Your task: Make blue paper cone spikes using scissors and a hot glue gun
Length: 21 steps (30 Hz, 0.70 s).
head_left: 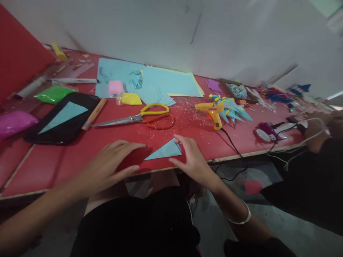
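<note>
Blue paper triangle [164, 150] lies on the red desk [40, 167] between the two hands, its narrow point toward the left hand [111, 160] and its broad end within the curve of the right hand [191, 157]. The left is spread, thumb and fingers well parted, just beside the point and holding nothing. The right is loosely cupped, thumb apart from forefinger, a fingertip at the far corner of the broad end; whether it presses there cannot be told. The piece looks folded and should be very light, stiffer along its creases than across its faces, and apt to slide on the smooth desk. Its slender point would probably crumple under a hard squeeze, so a soft pinch at the broad end, holding the layers together, seems the best grip, with the left merely steadying the long edge. Scissors [139, 117] lie beyond the hands, and a yellow glue gun [214, 112] rests ahead and to the right of the right hand.
</note>
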{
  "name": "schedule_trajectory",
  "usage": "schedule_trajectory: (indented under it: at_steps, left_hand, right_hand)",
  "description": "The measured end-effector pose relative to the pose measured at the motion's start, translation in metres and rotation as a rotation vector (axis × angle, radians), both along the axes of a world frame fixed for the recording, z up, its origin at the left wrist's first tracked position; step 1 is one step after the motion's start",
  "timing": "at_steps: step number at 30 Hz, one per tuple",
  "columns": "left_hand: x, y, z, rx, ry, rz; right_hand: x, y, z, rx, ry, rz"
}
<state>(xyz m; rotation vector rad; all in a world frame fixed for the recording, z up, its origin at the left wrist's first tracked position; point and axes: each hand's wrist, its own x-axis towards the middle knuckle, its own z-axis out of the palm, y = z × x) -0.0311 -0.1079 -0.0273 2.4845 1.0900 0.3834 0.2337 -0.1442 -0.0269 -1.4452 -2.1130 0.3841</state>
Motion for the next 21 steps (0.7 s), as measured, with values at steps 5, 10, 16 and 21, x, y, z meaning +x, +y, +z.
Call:
schedule_trajectory:
  at_steps: [5,10,16,21]
  left_hand:
    - [0.012,0.006,-0.008,0.066,0.050,-0.048]
    - [0.025,0.011,-0.011,0.334,0.102,-0.180]
    - [0.036,0.014,-0.004,0.507,0.134,-0.374]
    - [0.041,0.016,-0.002,0.439,0.165,-0.435]
  right_hand:
    - [-0.008,0.015,0.005,-0.201,0.042,0.045]
    - [-0.003,0.027,0.010,-0.144,0.091,0.171]
    - [0.011,0.037,0.003,-0.056,0.063,0.244]
    - [0.038,0.037,0.001,0.098,0.188,0.159]
